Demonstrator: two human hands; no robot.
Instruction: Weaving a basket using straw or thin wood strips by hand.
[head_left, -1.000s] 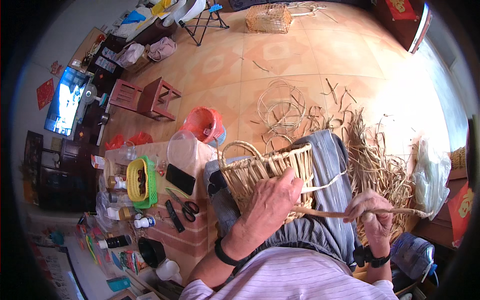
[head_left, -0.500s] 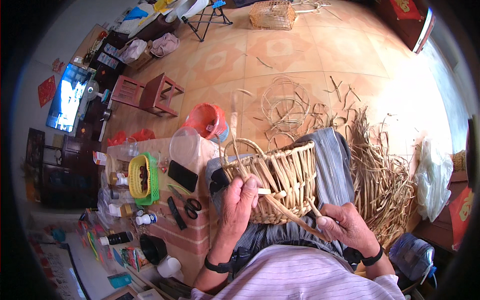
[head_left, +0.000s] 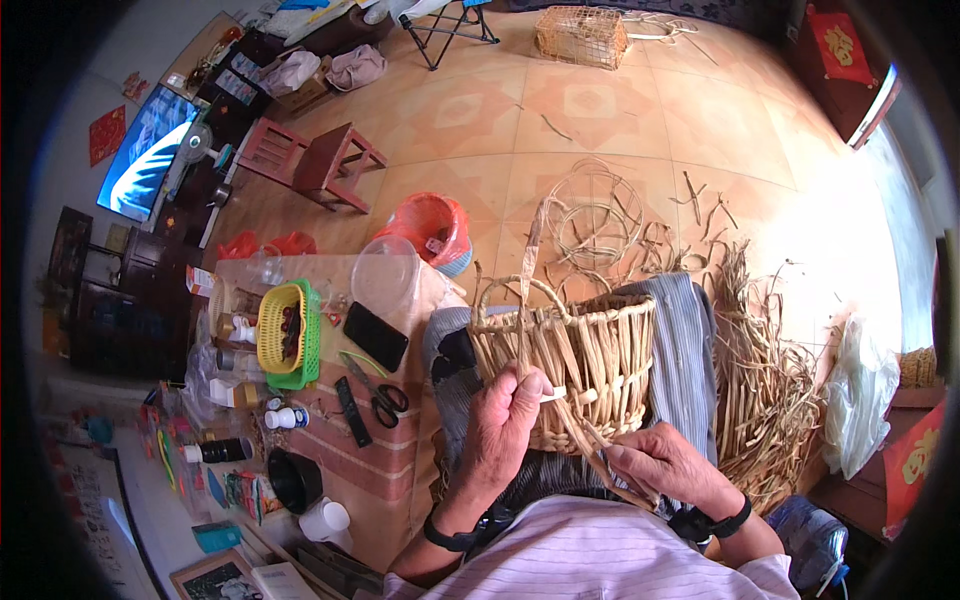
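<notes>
two hands [head_left: 502, 418] pinch strips [head_left: 528, 265] at a woven basket [head_left: 617, 352]

Basket [head_left: 618, 365] is tan, trousers [head_left: 682, 340] striped gry, shirt [head_left: 580, 550] lilac w/ stripes.

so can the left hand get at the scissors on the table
Probably yes: the black-handled scissors lie uncovered on the table, nothing blocking them, but the left hand pinches a fibre strip and may need to let go first.

Television [head_left: 150, 150], lit, at ten o'clock; red-orange bucket [head_left: 430, 228] at eleven; wire cage [head_left: 580, 38] rests on floor [head_left: 450, 150] at one; plastic jug [head_left: 812, 540] at four; white container [head_left: 325, 519] at seven; yellow basket [head_left: 268, 330] at nine.
</notes>
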